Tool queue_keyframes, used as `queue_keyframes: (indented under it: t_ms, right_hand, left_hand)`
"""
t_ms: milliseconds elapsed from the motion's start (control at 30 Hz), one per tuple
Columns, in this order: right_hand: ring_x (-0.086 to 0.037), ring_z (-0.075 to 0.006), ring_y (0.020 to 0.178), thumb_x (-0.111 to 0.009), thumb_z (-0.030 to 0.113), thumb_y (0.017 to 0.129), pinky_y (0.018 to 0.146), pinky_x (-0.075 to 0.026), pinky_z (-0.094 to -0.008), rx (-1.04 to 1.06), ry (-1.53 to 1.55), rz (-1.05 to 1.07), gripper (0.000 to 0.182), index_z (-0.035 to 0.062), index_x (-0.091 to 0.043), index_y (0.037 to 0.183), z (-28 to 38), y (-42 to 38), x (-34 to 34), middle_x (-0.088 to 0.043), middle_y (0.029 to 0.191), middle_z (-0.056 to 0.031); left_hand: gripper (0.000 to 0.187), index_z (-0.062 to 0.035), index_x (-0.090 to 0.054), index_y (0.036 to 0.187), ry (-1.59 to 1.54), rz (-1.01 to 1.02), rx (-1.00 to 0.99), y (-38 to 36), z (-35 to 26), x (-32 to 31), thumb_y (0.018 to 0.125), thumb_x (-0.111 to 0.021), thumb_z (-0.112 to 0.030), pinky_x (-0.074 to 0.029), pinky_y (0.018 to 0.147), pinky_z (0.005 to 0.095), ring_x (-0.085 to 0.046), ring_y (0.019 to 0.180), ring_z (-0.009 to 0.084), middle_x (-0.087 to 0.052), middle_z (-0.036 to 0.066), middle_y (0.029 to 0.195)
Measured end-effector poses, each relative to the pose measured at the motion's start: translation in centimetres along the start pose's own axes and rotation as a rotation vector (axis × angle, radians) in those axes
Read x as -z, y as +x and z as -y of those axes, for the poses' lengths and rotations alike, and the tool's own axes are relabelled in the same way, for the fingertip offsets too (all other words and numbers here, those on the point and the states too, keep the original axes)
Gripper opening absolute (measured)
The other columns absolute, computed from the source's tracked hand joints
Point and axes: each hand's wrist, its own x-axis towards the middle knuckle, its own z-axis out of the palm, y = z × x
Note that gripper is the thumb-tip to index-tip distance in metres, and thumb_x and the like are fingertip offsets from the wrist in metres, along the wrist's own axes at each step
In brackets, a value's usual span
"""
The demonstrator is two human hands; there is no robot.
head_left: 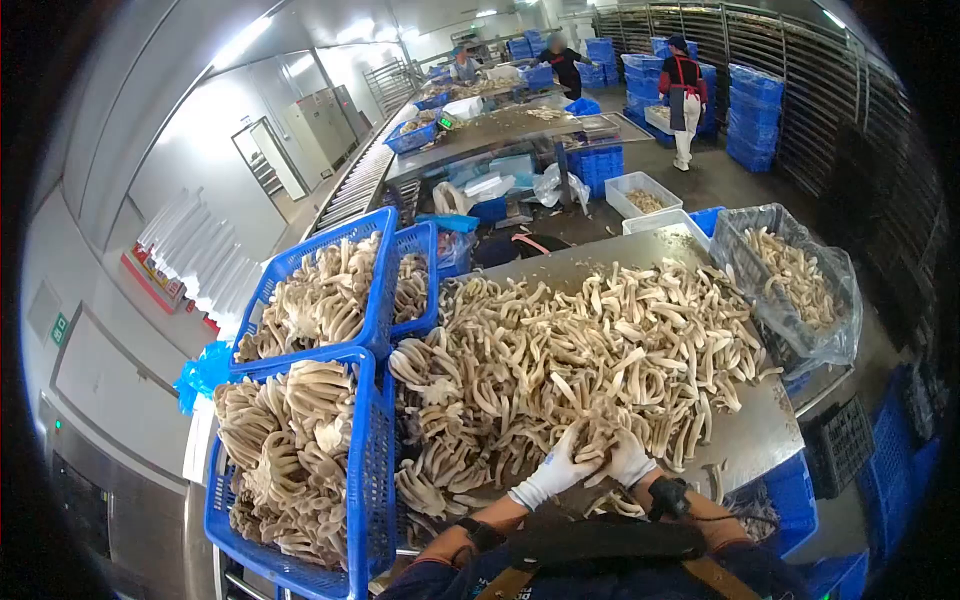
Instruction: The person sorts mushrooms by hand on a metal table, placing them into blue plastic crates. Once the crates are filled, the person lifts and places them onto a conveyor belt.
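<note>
My left hand [560, 468], in a white glove, is closed around a small bunch of mushrooms [597, 438] near the front edge of the steel table. From the other side my right hand [630, 462], gloved too, holds the same bunch. Some of the fingers are hidden behind the mushrooms. Beyond my hands a wide heap of long-stemmed, pale brown mushrooms [560, 350] covers much of the table. To the left, a blue basket [372, 480] is full of mushroom clusters [290, 450] still joined at the base.
Another full blue basket [380, 290] stands behind the first. A plastic-lined crate [850, 310] with loose mushrooms is at the right rear table corner. Bare steel [770, 430] shows at the right. Farther back, several people, including one in an apron [684, 95], are near stacked blue crates [752, 120].
</note>
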Motion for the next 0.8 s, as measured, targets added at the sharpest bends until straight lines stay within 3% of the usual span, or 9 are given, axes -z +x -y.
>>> queue_keyframes:
  t_ms: [67, 167, 200, 267, 433, 500, 567, 633, 800]
  right_hand:
    - [-0.057, -0.0257, 0.108, -0.041, 0.023, 0.099, 0.091, -0.047, -0.0379, -0.094, 0.734, 0.093, 0.04, 0.004, -0.045, 0.133, -2.1, 2.6, 0.8, -0.057, 0.124, -0.0096]
    - [-0.057, -0.0188, 0.098, -0.053, 0.005, 0.092, 0.084, -0.048, -0.0293, 0.293, 0.031, -0.246, 0.035, 0.0012, -0.046, 0.126, -1.1, 1.4, -1.4, -0.057, 0.121, -0.0109]
    - [-0.052, -0.0098, 0.086, -0.054, 0.005, 0.091, 0.075, -0.045, -0.0231, 0.457, 0.365, -0.117, 0.027, 0.0004, -0.049, 0.117, -2.8, 2.8, -1.2, -0.057, 0.119, -0.0104]
    - [-0.052, -0.0093, 0.088, -0.053, 0.004, 0.091, 0.077, -0.044, -0.0225, 0.431, 0.004, -0.055, 0.028, -0.0005, -0.048, 0.119, -1.6, 1.1, -2.1, -0.056, 0.12, -0.0101]
    - [-0.052, -0.0154, 0.108, -0.055, 0.007, 0.093, 0.093, -0.042, -0.0275, 0.308, -0.07, -0.002, 0.042, -0.0035, -0.043, 0.131, 0.3, 1.0, -0.8, -0.056, 0.124, -0.0111]
    - [-0.055, -0.0139, 0.097, -0.056, 0.012, 0.094, 0.082, -0.046, -0.0263, 0.348, -0.175, 0.095, 0.035, -0.0021, -0.047, 0.125, 0.7, 1.1, -0.3, -0.058, 0.113, -0.0101]
    - [-0.058, -0.0119, 0.081, -0.057, 0.018, 0.094, 0.065, -0.05, -0.0256, 0.316, -0.044, 0.063, 0.03, -0.0007, -0.05, 0.117, 1.8, 0.6, -0.3, -0.06, 0.097, -0.0061]
    - [-0.06, -0.0131, 0.077, -0.055, 0.014, 0.094, 0.061, -0.051, -0.0268, 0.209, -0.009, -0.01, 0.025, -0.0005, -0.049, 0.113, 1.2, 1.0, 0.2, -0.06, 0.098, -0.0077]
    - [-0.061, -0.014, 0.078, -0.05, 0.007, 0.093, 0.067, -0.054, -0.0275, 0.396, -0.044, 0.068, 0.03, 0.0007, -0.047, 0.123, -2.0, 3.0, 0.2, -0.06, 0.105, -0.0086]
  left_hand:
    - [0.089, 0.0012, -0.019, 0.147, -0.341, -0.005, 0.303, -0.2, 1.8, -1.1, 0.079, -0.072, -0.018, -0.043, 0.095, 0.0312, -0.054, 0.111, 0.0225, -0.053, 0.012, 0.124]
    - [0.083, -0.0033, -0.019, 0.148, -0.94, -0.172, 0.589, 0.0, 1.3, -0.8, 0.083, -0.068, -0.018, -0.046, 0.094, 0.0337, -0.055, 0.113, 0.0229, -0.053, 0.012, 0.126]
    - [0.08, -0.0044, -0.019, 0.148, -1.015, -0.234, 0.623, 0.2, 1.5, 0.0, 0.085, -0.066, -0.017, -0.046, 0.094, 0.0329, -0.054, 0.113, 0.0213, -0.053, 0.011, 0.127]
    - [0.069, -0.0078, -0.023, 0.146, -1.299, -0.375, 0.641, 1.2, -1.4, 2.1, 0.089, -0.061, -0.013, -0.043, 0.099, 0.0318, -0.049, 0.12, 0.0202, -0.052, 0.011, 0.129]
    - [0.034, -0.0096, -0.051, 0.124, -0.974, -0.112, 0.335, -1.1, 3.8, 0.6, 0.09, -0.054, -0.003, -0.04, 0.102, 0.0354, -0.049, 0.121, 0.022, -0.054, 0.009, 0.126]
    - [0.029, -0.0096, -0.054, 0.119, -0.931, 0.026, 0.537, -1.8, 4.3, 0.4, 0.091, -0.053, -0.002, -0.042, 0.1, 0.0373, -0.049, 0.12, 0.0227, -0.055, 0.009, 0.125]
    - [0.028, -0.0095, -0.054, 0.118, -0.794, -0.105, 0.41, -2.6, 6.8, 0.3, 0.091, -0.053, -0.001, -0.043, 0.1, 0.0398, -0.051, 0.12, 0.0241, -0.055, 0.01, 0.124]
    - [0.027, -0.0099, -0.056, 0.113, -1.467, -0.436, 0.518, -0.9, 4.3, 1.2, 0.089, -0.055, 0.0, -0.043, 0.1, 0.0414, -0.051, 0.119, 0.024, -0.055, 0.01, 0.124]
    - [0.033, -0.0143, -0.054, 0.117, -0.701, -0.025, 0.357, -2.2, 4.5, 0.1, 0.088, -0.052, 0.001, -0.045, 0.099, 0.0415, -0.055, 0.114, 0.0224, -0.055, 0.01, 0.122]
